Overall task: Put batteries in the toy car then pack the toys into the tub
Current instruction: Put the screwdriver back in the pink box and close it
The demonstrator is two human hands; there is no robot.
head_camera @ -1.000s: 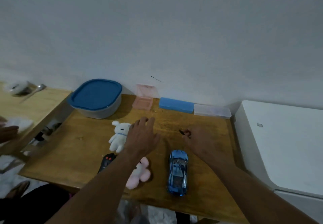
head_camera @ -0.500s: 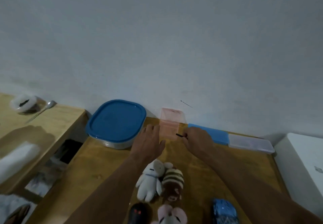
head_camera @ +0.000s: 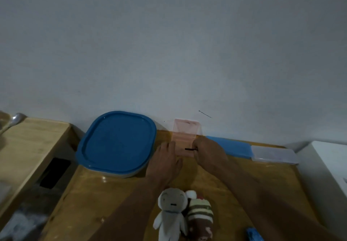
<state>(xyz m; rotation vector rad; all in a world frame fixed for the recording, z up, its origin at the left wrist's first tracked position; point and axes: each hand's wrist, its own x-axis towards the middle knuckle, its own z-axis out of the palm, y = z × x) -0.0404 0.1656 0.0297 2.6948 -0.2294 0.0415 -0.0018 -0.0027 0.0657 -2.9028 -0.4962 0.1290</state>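
no readable text, labels, brands or numbers anywhere, view dim and perhaps too blurred

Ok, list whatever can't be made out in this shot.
Head view only.
The toy car: cut off by the bottom edge; only a blue corner shows.
The tub: inside hidden by its blue lid.
The pink box: contents dim and blurred; the left hand and right hand cover parts of it.
The thin dark tool pinched in the right hand: too small to identify.
Batteries: none visible.
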